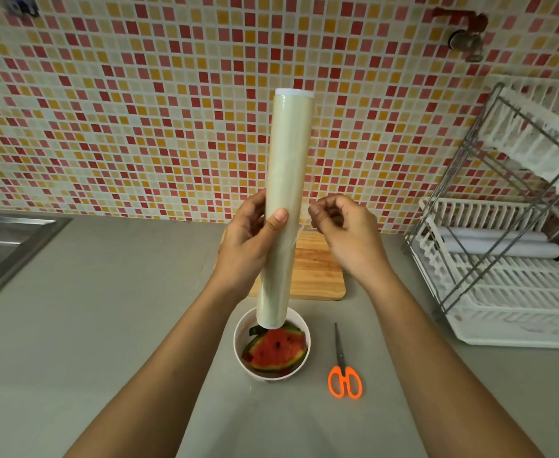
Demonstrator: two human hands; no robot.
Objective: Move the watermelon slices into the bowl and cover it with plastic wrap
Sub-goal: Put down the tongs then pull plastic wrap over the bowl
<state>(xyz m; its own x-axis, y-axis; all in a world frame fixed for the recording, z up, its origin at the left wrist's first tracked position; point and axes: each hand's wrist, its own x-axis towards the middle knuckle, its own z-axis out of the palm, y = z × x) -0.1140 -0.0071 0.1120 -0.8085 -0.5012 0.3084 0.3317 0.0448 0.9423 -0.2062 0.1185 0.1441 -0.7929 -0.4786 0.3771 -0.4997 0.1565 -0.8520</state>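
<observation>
My left hand [251, 239] clamps the plastic wrap roll [288, 206] upright at frame centre, steadying it while my right hand [344, 226] pinches the loose film edge to peel it. Watermelon slices [276, 350] sit in the bowl [240, 342] below.

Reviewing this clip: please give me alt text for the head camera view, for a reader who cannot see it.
A person's left hand holds a roll of plastic wrap upright while the right hand pinches its loose film edge, above a white bowl of watermelon slices on a grey counter. Orange-handled scissors lie right of the bowl; a wooden cutting board sits behind it.
</observation>
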